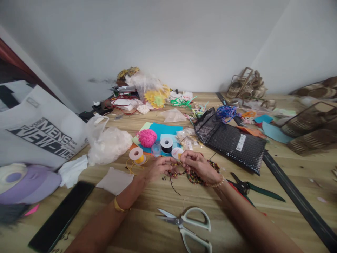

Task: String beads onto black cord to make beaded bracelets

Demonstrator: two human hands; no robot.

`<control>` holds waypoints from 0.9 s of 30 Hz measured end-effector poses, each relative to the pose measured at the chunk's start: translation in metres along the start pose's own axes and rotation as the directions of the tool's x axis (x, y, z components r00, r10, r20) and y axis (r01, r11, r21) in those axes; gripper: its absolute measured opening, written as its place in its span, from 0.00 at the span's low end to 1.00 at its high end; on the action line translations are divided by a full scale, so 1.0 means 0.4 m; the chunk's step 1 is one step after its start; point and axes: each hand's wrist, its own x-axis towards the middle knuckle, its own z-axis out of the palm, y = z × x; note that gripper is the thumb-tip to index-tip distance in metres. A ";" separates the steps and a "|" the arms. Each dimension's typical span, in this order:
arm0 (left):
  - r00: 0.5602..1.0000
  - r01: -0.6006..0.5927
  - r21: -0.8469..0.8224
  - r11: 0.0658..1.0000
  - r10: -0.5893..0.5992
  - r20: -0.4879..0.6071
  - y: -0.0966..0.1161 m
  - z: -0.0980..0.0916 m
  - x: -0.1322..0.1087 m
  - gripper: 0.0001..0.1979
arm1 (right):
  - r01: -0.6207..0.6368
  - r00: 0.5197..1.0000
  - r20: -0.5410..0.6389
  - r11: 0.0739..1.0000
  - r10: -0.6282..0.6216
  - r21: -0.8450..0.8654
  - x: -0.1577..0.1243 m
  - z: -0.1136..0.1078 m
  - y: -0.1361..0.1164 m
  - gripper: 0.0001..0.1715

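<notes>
My left hand (158, 168) and my right hand (198, 166) meet at the middle of the wooden table (147, 225), fingers pinched together. Between them runs a strand of multicoloured beads (177, 173) on a dark cord whose loose end trails toward me. More of the beaded strand (194, 177) lies coiled under my right hand. A pearl bracelet is on my right wrist and a yellow band on my left. Just beyond my hands stand a black thread spool (166, 144), a yellow cord spool (137, 154) and a pink yarn ball (147, 137).
Scissors (189, 227) lie close in front. Green-handled pliers (250, 188) sit to the right, beside a black mesh pouch (231, 140) and a long dark ruler (295, 195). At left are a phone (61, 216), plastic bags (107, 140) and a white tote bag (39, 133). Baskets (310, 130) stand far right.
</notes>
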 end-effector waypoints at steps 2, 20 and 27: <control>0.998 -0.026 0.021 0.999 0.025 0.059 0.005 0.007 -0.004 0.16 | 0.001 0.999 0.040 0.999 0.001 -0.034 -0.003 0.003 -0.003 0.16; 0.970 -0.183 0.141 0.973 0.156 0.186 0.007 0.008 -0.006 0.13 | 0.100 0.985 0.159 0.967 -0.064 -0.234 -0.013 0.022 -0.020 0.18; 0.974 -0.225 0.158 0.962 0.227 0.003 0.013 0.020 -0.003 0.14 | 0.211 0.975 0.133 0.915 -0.175 -0.344 -0.016 0.021 -0.013 0.17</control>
